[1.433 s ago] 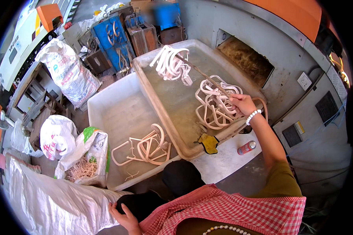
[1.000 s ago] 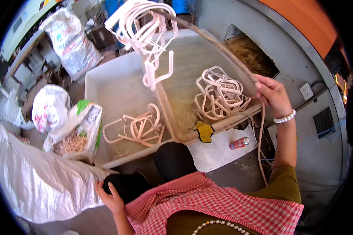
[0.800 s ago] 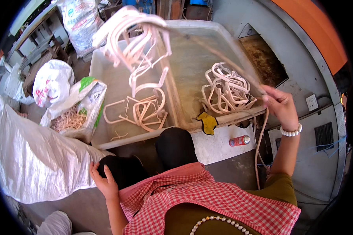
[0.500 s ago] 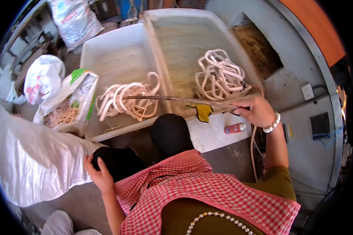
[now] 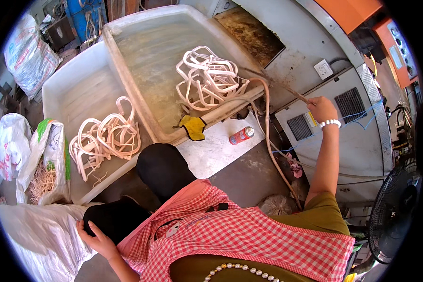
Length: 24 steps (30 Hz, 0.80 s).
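My right hand (image 5: 323, 110), a white beaded bracelet at its wrist, is closed round the end of a thin brown stick (image 5: 286, 88). The stick slants up and left in front of the grey cabinet, its far end by the right tub's edge. Down at the left, my left hand (image 5: 98, 239) rests on my black-covered knee with its fingers apart, holding nothing. A tangled heap of pale pink tubing (image 5: 209, 77) lies at the near right of the larger tub (image 5: 134, 105). Another tangled heap of tubing (image 5: 110, 134) sits in the smaller tub (image 5: 103, 185).
A yellow-and-black cloth item (image 5: 192, 127) hangs over the near rim. Below it, a red spray can (image 5: 242, 136) lies on a white board (image 5: 211, 152). A hose (image 5: 269, 127) runs down beside the grey cabinet (image 5: 362, 136). A black fan (image 5: 395, 211) stands at right; sacks (image 5: 44, 239) at left.
My right hand has swung right with the stick, whose far end has left the space above the smaller tub. The view has turned right. My left hand stays on my knee.
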Tool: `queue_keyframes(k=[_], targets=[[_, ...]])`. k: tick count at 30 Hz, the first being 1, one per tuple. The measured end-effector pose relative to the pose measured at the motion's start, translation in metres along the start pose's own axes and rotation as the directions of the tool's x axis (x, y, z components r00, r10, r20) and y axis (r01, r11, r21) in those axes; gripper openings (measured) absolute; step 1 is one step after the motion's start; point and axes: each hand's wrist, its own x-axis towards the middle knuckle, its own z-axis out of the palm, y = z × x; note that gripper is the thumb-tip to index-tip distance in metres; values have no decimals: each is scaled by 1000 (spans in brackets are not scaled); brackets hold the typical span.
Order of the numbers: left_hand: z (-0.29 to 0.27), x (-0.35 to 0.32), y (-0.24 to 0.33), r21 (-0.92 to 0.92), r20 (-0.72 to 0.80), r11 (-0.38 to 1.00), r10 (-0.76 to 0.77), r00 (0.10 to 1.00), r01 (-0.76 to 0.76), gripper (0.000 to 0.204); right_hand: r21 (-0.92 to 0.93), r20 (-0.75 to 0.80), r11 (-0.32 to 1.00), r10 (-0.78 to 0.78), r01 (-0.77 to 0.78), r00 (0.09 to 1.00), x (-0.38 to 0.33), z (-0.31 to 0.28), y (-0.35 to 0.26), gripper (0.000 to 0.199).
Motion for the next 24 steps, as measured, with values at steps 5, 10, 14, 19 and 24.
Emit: queue_keyframes(k=[5,10,14,19,24], targets=[[-1,-1,0,12,7,1000,-16,1000,16,41,-66,154,998,20,-9,988,29,37,8,20],[-3,-2,0,1,9,1000,-24,1000,24,41,40,234,996,64,-76,970,65,83,11,22],[-4,-2,1,36,4,999,-32,999,32,41,299,346,940,50,-161,937,77,137,24,26],[-5,-3,2,33,5,999,-23,1000,22,40,551,434,724,175,-414,884,46,192,36,19],[-2,-1,2,40,16,998,-49,999,48,41,716,460,493,201,-495,865,3,206,25,22]])
